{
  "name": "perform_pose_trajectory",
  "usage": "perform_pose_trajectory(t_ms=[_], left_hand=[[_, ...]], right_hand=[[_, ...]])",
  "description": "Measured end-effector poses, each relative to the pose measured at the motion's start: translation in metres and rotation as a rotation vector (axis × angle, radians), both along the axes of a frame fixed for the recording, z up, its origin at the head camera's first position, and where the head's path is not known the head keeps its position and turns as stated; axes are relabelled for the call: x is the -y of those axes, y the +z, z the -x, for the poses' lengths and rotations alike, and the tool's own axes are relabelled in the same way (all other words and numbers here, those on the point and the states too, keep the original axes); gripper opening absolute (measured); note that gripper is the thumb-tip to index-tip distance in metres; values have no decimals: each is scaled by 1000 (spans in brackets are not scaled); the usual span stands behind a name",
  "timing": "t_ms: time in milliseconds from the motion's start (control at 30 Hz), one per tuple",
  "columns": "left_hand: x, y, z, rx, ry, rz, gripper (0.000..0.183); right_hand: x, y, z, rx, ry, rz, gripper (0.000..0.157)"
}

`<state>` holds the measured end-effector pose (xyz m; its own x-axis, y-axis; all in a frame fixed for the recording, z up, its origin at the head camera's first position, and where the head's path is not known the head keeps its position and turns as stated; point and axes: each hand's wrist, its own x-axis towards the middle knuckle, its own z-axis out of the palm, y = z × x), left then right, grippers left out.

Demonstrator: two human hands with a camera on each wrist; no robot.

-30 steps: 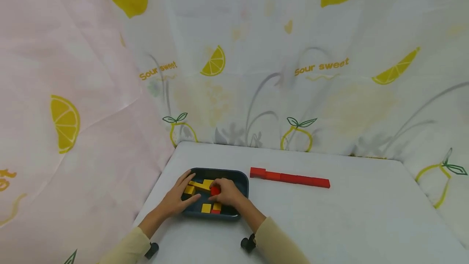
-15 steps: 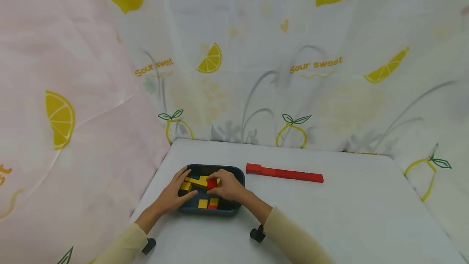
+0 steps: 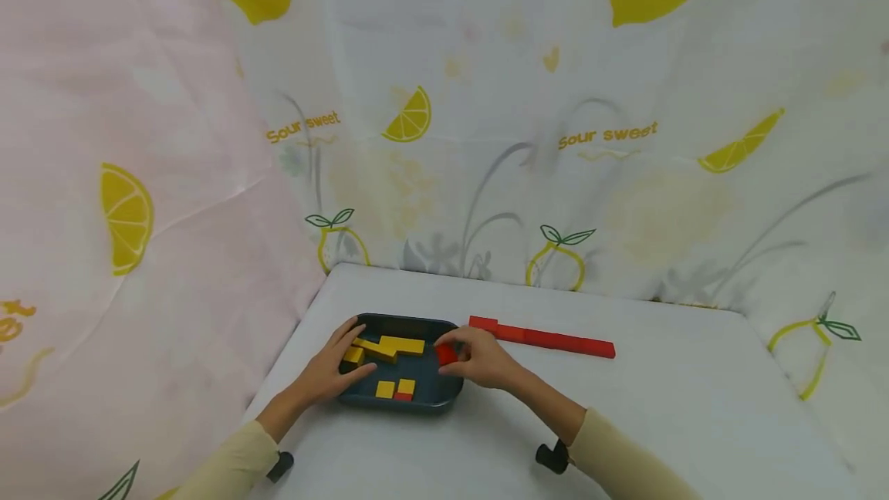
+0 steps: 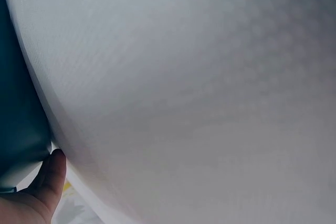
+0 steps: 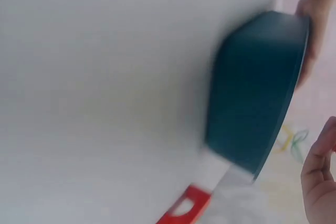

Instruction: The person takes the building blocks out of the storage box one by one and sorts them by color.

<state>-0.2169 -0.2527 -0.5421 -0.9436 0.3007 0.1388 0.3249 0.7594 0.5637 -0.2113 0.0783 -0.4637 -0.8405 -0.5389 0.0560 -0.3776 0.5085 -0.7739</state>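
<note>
Behind the dark blue tray (image 3: 410, 409): lemon-print curtain (image 3: 472, 37), "Sour sweet" legible twice. Under the tray: white table (image 3: 625, 423), widest stretch to the tray's right. Beyond its right rim: row of red blocks (image 3: 556, 340). At its left rim: left hand (image 3: 336, 366), fingers spread. Inside: yellow blocks (image 3: 410, 346). At its right end: right hand (image 3: 482, 359), pinching one red cube (image 3: 446, 354).

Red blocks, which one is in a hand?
The red block pinched by the right hand; the near red block in the blue tray and the red row are untouched.
</note>
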Motion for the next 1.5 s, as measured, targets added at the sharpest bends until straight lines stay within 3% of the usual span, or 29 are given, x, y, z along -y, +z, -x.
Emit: perform_pose_trajectory(t_ms=[133,300,500,767,900,1033,1367,1500], left_hand=[[-5,2,4,-5,-8,-22,82],[-2,2,3,2,-2,-17,82],[4,-1,0,13,-3,-16,82],[2,-7,-9,24,4,-8,81],[2,-4,-4,11,3,-4,81],[3,-2,-3,0,10,2,81],[2,-3,-5,13,7,-10,80],[1,-1,-3,17,9,-3,80]], right_hand=[[-44,-1,8,-57,-106,-60,36],[-94,-6,14,-38,-257,-130,38],[-151,-13,20,-61,-370,-173,37],[-225,-34,22,27,-495,-241,43],[-251,-40,21,78,-551,-218,48],[-266,-45,24,115,-576,-222,49],[-278,-53,31,152,-512,-331,42],[-284,-58,38,219,-513,-329,44]])
